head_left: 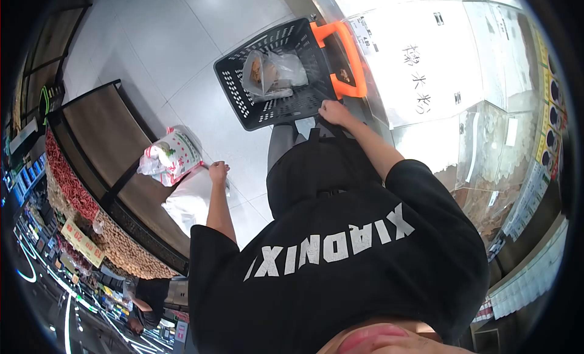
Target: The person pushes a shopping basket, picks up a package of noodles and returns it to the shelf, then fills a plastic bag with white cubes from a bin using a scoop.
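The left hand (219, 171) is closed on the edge of a white printed bag (176, 153). The right hand (334, 113) is curled just beside the corner of a black basket (237, 107), near its orange handle (359, 65); I cannot tell if it grips. Inside the basket lie clear plastic bags (267, 74). Farther left, a person (146, 302) stands beyond heaped nuts (125, 244).

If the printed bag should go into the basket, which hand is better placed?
Probably the left hand: it seems to grip the printed bag, while the right hand is at the near edge of the basket.
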Available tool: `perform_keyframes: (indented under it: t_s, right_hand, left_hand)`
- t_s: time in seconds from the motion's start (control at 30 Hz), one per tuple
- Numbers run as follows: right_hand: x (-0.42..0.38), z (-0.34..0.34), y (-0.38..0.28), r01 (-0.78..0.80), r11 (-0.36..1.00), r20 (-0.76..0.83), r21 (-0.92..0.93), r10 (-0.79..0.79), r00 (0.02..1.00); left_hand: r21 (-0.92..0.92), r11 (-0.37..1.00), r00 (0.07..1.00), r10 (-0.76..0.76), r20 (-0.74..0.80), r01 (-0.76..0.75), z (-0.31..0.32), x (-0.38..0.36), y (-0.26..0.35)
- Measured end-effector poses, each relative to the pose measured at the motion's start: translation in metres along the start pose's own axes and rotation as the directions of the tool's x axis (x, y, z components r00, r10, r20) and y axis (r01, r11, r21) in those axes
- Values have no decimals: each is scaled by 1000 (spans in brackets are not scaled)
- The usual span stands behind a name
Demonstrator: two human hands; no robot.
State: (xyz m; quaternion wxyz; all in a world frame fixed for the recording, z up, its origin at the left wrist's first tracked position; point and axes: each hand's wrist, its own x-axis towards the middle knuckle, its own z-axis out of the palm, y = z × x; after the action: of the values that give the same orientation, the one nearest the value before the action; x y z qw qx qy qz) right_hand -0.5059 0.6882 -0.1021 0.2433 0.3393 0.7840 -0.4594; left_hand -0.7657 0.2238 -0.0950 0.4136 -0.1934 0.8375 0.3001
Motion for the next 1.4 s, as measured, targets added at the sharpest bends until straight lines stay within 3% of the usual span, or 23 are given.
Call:
perform_keyframes:
  t_s: [0.13,0.23,0.33,0.4,0.47,0.57,0.63,0.77,0.8,0.93,1.07,1.17,1.2,1.27,1.3,1.33,1.4]
  right_hand:
    - [47,-7,32,-25,998,21,-56,26,999]
    - [56,-16,34,-14,995,204,-101,35,978]
    - [70,-8,43,26,992,239,-121,4,971]
    - [74,1,42,-55,987,221,-149,87,971]
    - [87,2,34,-112,990,221,-88,129,967]
    - [96,11,30,-166,984,210,68,149,966]
    - [115,16,33,-140,988,109,65,132,985]
    - [148,40,44,-246,946,79,210,234,969]
    - [161,49,53,-272,955,93,120,262,960]
    - [198,70,59,-345,935,77,77,339,937]
    - [247,80,60,-351,933,121,74,341,932]
    - [298,91,67,-274,957,62,99,269,961]
    - [318,91,69,-287,952,142,110,270,952]
    - [356,111,84,-282,958,20,54,282,959]
    - [392,111,92,-253,951,192,-178,286,939]
    - [399,120,99,-261,965,42,-2,261,964]
    - [414,119,104,-152,984,7,-92,153,988]
  left_hand:
    - [-88,996,997,-10,75,16,99,-59,-7]
    - [228,929,954,268,132,-293,201,-92,-26]
    - [281,926,967,253,38,-253,218,-119,10]
    - [207,972,989,88,115,-110,204,-124,32]
    - [135,991,978,-33,207,5,191,-101,30]
    - [-16,995,965,-89,246,96,180,-66,28]
    - [-69,991,962,-93,257,114,181,-43,38]
    - [-89,995,954,-23,300,52,196,-4,77]
    - [-147,987,957,-23,291,68,203,-1,86]
    - [-278,957,946,13,325,82,238,29,84]
    - [-276,950,929,-37,368,147,281,63,96]
    - [-231,970,909,24,415,80,312,98,119]
    - [-232,972,901,66,428,39,325,118,117]
    - [-216,976,898,122,424,-31,355,173,112]
    - [-173,980,890,162,426,-95,368,205,100]
    - [-185,980,897,151,416,-80,380,230,105]
    - [-184,983,904,102,416,-26,395,269,130]
